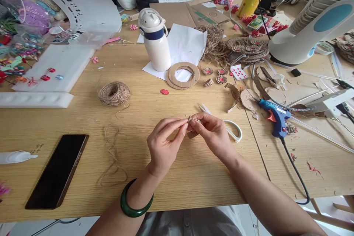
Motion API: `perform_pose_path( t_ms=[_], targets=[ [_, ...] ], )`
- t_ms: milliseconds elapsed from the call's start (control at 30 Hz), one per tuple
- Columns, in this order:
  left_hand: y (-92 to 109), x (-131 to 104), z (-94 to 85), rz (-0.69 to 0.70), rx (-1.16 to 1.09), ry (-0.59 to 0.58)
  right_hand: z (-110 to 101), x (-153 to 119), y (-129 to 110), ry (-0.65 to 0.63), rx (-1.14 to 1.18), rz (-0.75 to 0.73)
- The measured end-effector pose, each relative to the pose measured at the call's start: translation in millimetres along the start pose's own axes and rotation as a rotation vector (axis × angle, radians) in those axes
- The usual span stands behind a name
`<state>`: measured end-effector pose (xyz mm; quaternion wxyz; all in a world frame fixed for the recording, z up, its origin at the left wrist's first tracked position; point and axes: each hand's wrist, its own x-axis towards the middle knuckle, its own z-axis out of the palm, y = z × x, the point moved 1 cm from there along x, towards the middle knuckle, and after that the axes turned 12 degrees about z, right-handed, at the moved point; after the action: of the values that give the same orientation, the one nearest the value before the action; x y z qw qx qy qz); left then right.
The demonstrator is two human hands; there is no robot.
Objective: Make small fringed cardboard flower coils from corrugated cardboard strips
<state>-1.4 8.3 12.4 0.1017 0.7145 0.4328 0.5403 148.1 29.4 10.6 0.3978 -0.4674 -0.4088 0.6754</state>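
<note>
Both my hands meet over the middle of the table, pinching a small strip of corrugated cardboard [193, 134] between thumbs and fingertips. My left hand [166, 143] grips its left end, and a green bangle [135, 206] circles that wrist. My right hand [214, 132] closes on the other side, hiding much of the strip. Partly under the right hand lie white-handled scissors [236, 131]. Beyond the hands are two red paper discs [164, 91], cardboard rings [184, 75] and several small round cardboard rosettes [221, 79] with red centres.
A blue glue gun [278, 116] lies at right, its cord running off the front edge. A phone [58, 171] and a twine coil [114, 93] are at left. A white bottle [156, 46] stands behind, a white fan [312, 25] at the back right.
</note>
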Motion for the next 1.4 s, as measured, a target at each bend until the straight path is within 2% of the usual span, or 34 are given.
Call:
perform_pose_path(
  t_ms=[133,233,367,500,633,733,867,967,1067,1233,1400],
  targets=[
    [-4,0,1.9,-0.199,-0.23,0.002,-2,1,2,0.005,-0.064,-0.035],
    [-6,-1,1.4,-0.254,-0.274,-0.005,-2,1,3,-0.008,-0.083,-0.027],
    [-6,-1,-1.1,-0.223,-0.215,-0.037,-2,1,1,-0.017,-0.092,-0.01],
    [-6,-1,-1.7,-0.269,-0.249,-0.042,-1,1,-1,-0.024,-0.061,0.011],
    [-2,0,-3.4,-0.12,-0.087,-0.015,0,2,-1,-0.035,-0.019,0.081],
    [1,2,-5.0,-0.058,-0.027,0.021,-2,3,0,0.02,0.011,0.131],
    [-2,1,-4.8,-0.215,-0.107,0.086,-5,4,-1,0.018,0.009,0.128],
    [-5,0,-2.0,-0.388,-0.17,0.07,-4,3,-3,-0.031,-0.023,0.109],
    [-8,-2,1.5,-0.535,-0.298,0.059,-3,2,-2,-0.018,-0.054,0.086],
    [-10,-1,4.0,-0.654,-0.465,0.05,-3,2,0,0.001,-0.136,0.036],
    [-13,1,1.9,-0.757,-0.543,0.022,-4,0,-3,0.047,-0.4,-0.096]
  ],
)
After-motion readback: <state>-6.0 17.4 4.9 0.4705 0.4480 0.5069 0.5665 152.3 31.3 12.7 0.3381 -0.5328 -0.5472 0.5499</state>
